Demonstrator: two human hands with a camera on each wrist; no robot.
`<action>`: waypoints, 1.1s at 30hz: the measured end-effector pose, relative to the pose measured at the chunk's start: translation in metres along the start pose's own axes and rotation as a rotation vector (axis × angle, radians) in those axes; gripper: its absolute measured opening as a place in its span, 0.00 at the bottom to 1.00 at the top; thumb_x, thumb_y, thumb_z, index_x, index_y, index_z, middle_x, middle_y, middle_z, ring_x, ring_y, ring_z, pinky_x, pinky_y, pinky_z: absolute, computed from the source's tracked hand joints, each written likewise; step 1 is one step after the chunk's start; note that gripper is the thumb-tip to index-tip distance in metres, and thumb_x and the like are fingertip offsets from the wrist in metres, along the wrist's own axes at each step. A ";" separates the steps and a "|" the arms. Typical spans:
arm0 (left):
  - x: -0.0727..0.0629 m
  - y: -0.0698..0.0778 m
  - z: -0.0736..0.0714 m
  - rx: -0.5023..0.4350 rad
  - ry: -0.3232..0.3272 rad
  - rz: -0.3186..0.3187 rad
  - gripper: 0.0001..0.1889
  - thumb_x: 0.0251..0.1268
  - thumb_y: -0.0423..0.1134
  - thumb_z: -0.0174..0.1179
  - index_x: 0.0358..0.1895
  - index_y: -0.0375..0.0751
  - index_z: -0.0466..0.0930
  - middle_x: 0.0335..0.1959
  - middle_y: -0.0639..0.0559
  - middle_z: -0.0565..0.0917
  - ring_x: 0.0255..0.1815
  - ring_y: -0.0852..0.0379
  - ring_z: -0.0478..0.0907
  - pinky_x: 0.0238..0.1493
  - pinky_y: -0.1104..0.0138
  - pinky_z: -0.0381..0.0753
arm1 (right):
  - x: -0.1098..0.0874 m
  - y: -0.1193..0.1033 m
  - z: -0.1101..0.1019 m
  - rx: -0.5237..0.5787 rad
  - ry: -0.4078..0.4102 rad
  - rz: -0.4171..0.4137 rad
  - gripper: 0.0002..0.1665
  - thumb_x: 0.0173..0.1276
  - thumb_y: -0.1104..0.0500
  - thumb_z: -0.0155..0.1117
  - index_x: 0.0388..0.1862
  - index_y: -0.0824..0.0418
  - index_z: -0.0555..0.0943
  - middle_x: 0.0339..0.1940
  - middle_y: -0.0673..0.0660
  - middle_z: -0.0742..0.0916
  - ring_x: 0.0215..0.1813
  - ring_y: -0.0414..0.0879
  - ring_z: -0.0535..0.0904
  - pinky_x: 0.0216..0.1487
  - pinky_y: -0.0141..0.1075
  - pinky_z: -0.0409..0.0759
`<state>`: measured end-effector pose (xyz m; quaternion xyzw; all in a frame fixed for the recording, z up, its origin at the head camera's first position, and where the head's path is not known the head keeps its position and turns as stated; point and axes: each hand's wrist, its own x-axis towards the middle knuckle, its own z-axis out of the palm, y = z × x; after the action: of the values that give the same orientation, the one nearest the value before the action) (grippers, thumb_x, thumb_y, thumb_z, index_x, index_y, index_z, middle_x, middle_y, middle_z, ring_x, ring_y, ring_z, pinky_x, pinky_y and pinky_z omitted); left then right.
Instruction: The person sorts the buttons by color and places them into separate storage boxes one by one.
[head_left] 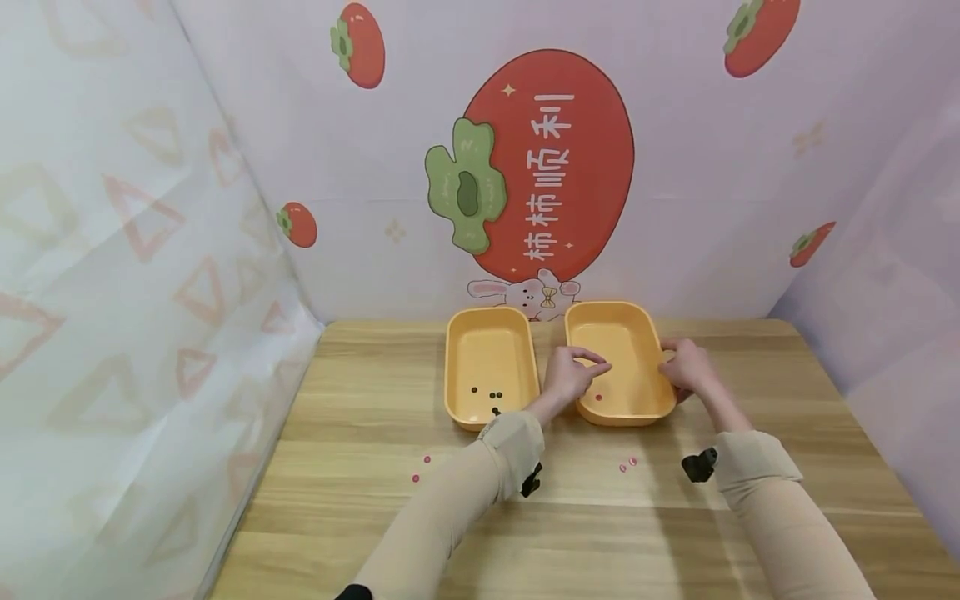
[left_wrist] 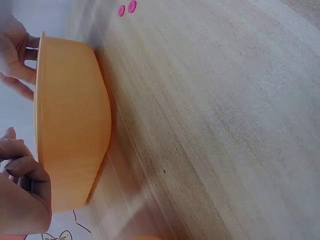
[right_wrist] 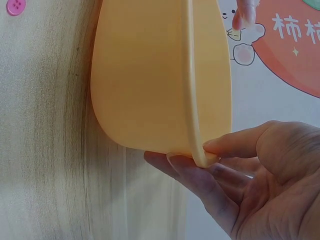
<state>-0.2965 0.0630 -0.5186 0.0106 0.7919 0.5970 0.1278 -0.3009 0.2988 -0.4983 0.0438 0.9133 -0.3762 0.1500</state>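
Observation:
My left hand point(head_left: 570, 377) hangs over the right-hand yellow bin point(head_left: 626, 419), thumb and fingertips brought together in a pinch. A small reddish spot, apparently a pink button point(left_wrist: 21, 141), shows at those fingertips. Below them, one pink button point(head_left: 598, 397) lies on the bin's floor. My right hand point(right_wrist: 270, 175) grips the same bin by its right rim, thumb on the inside and fingers beneath the outer edge. Two pink buttons point(head_left: 627, 465) lie on the table in front of this bin.
Left of it stands a second yellow bin point(head_left: 491, 312) with several dark buttons point(head_left: 496, 395) near its front end. Two more pink buttons point(head_left: 422, 469) lie on the wooden table point(head_left: 360, 392) at the front left. A printed wall backdrop point(head_left: 697, 192) rises behind the bins.

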 end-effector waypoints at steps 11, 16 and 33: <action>-0.024 -0.005 -0.067 0.189 -0.201 0.230 0.11 0.76 0.37 0.72 0.56 0.38 0.91 0.16 0.57 0.75 0.11 0.63 0.68 0.14 0.73 0.66 | 0.006 -0.002 -0.002 -0.005 0.001 -0.025 0.41 0.68 0.70 0.53 0.80 0.83 0.62 0.47 0.84 0.88 0.20 0.44 0.87 0.23 0.44 0.93; -0.037 -0.013 -0.111 0.228 -0.225 0.272 0.12 0.75 0.38 0.73 0.55 0.40 0.92 0.19 0.50 0.79 0.10 0.56 0.71 0.13 0.73 0.69 | 0.008 0.000 -0.002 -0.019 -0.019 0.007 0.42 0.71 0.69 0.53 0.82 0.82 0.59 0.51 0.86 0.86 0.20 0.45 0.87 0.25 0.45 0.93; -0.102 -0.064 -0.228 0.132 -0.126 0.142 0.21 0.75 0.37 0.72 0.66 0.32 0.85 0.32 0.35 0.91 0.15 0.61 0.78 0.15 0.74 0.68 | 0.007 0.000 -0.004 -0.034 -0.015 -0.009 0.42 0.71 0.68 0.52 0.81 0.83 0.60 0.50 0.85 0.87 0.19 0.45 0.87 0.27 0.50 0.95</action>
<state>-0.2385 -0.1874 -0.5025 0.1123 0.8171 0.5494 0.1338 -0.3090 0.3009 -0.4979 0.0344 0.9185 -0.3616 0.1559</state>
